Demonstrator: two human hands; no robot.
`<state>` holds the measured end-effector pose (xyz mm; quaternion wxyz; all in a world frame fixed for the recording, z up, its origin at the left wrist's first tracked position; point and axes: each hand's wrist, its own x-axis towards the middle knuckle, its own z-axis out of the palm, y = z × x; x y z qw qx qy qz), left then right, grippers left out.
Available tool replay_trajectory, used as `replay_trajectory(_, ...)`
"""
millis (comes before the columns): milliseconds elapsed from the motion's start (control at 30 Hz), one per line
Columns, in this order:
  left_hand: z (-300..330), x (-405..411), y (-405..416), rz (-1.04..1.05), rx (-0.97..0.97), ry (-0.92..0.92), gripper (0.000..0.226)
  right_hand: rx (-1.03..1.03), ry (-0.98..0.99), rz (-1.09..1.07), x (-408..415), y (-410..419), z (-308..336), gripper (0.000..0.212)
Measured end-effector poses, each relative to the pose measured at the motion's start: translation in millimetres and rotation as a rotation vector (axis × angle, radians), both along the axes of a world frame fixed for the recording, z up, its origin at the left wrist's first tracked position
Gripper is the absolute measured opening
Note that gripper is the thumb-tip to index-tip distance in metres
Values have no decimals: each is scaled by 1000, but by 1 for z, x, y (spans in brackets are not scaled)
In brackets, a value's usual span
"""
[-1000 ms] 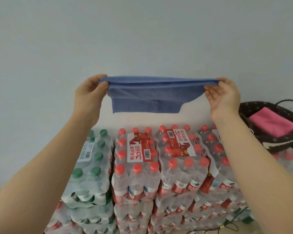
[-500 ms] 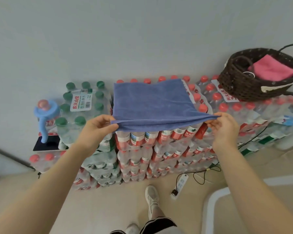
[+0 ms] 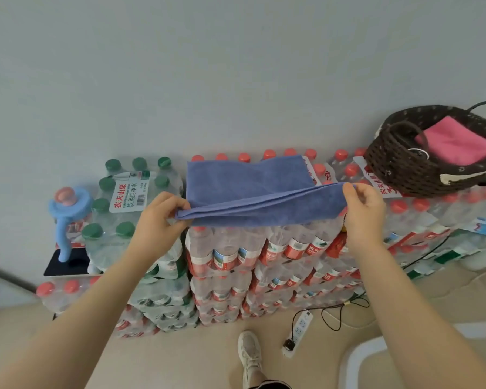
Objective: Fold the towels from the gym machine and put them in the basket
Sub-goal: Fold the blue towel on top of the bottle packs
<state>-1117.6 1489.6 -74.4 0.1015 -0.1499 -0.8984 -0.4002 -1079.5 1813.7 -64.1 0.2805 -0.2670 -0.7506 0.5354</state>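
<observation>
Atop the stacked red-capped water bottle packs [image 3: 236, 248], the blue terry towel [image 3: 244, 183] lies, its near edge pinched at nine o'clock by left-hand fingers [image 3: 177, 204] and at three o'clock by right-hand fingers [image 3: 348, 192]

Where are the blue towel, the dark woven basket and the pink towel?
blue towel [image 3: 244, 181]: head view, flat middle of the cloth.
dark woven basket [image 3: 399, 169]: head view, front wall.
pink towel [image 3: 458, 144]: head view, folded top face.

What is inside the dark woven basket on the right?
Inside the basket lies a folded pink towel, with a small round ring-like item beside it. The basket's bottom, and anything under the towel, is hidden.
</observation>
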Motion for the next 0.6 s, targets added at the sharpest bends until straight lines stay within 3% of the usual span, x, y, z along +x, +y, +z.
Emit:
replay_trajectory(100,10,-22,13,121,207,-165,4,-69,-63,150,-29,7,6,14)
replay_trajectory(200,21,-48,31,218,410,-339,13,-30,-85,209,-67,13,10,12)
replay_trajectory(300,19,-80,46,328,336,-342,17,3,-102,226,-102,17,10,10)
replay_trajectory(433,0,-112,56,448,152,-351,27,132,-270,248,-134,19,-7,14)
replay_trajectory(600,-17,-128,56,498,27,-365,42,269,-451,272,-157,22,-17,30)
